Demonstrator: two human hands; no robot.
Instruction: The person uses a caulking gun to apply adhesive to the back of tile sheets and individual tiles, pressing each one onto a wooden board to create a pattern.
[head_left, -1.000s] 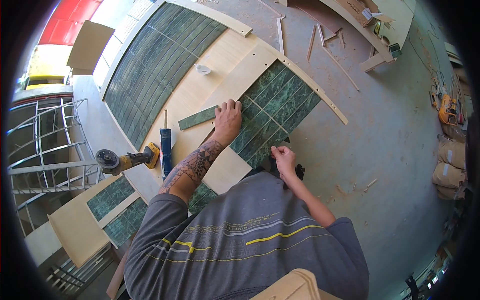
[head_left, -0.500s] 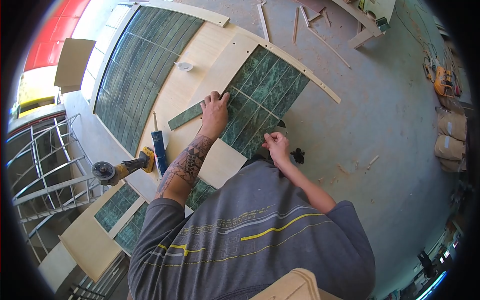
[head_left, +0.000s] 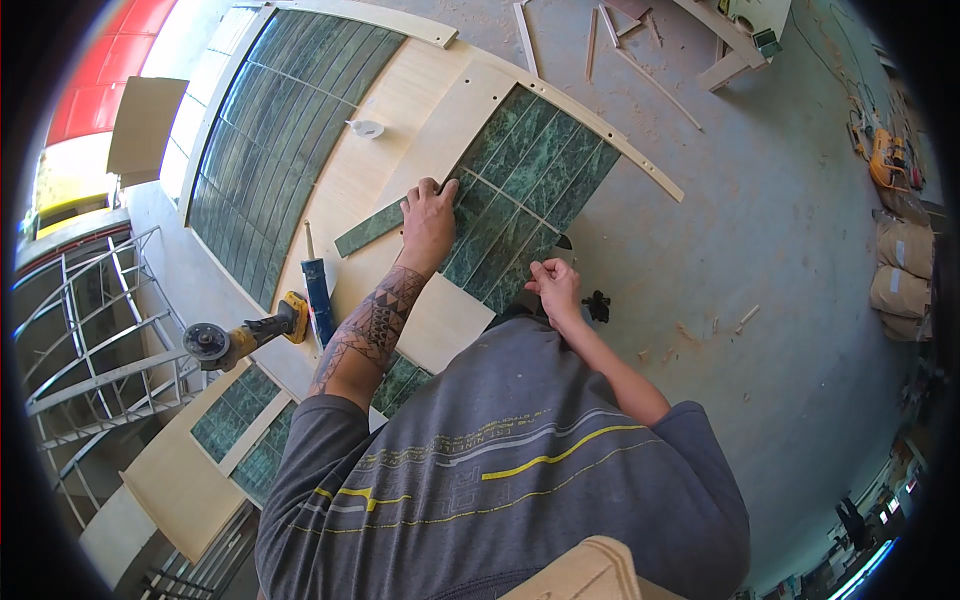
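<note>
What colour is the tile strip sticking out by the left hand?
The tile strip is dull green, shown best in the head view.

The left hand (head_left: 428, 228) lies at the inner edge of the green tiles (head_left: 535, 165), its fingers over the end of a loose strip (head_left: 368, 230). The right hand (head_left: 556, 290) is pinched near the tiles' corner; whether it holds anything is unclear. More tiles (head_left: 285, 150) cover the board's (head_left: 395, 125) far side, with a white nozzle (head_left: 367, 129) between. A blue tube (head_left: 318, 298) lies beside a grinder (head_left: 240, 342). Wood offcuts (head_left: 658, 92) litter the floor (head_left: 740, 250).
</note>
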